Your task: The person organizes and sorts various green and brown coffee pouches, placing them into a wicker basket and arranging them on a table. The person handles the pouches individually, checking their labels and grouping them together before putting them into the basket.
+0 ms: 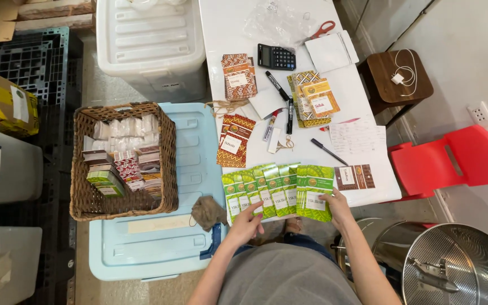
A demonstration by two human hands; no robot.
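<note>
Fanning out green packets (278, 191) along the near edge of a white desk (227, 34), a person works with both bare hands.
Beside the desk a pale blue bin lid (142, 248) carries a wicker basket (168, 164) of small boxes. The left hand (248, 221) presses loose, unclenched fingers (257, 209) on the row's left packets; the right hand (339, 207) lays flat fingers (327, 197) on the rightmost packet.
</note>
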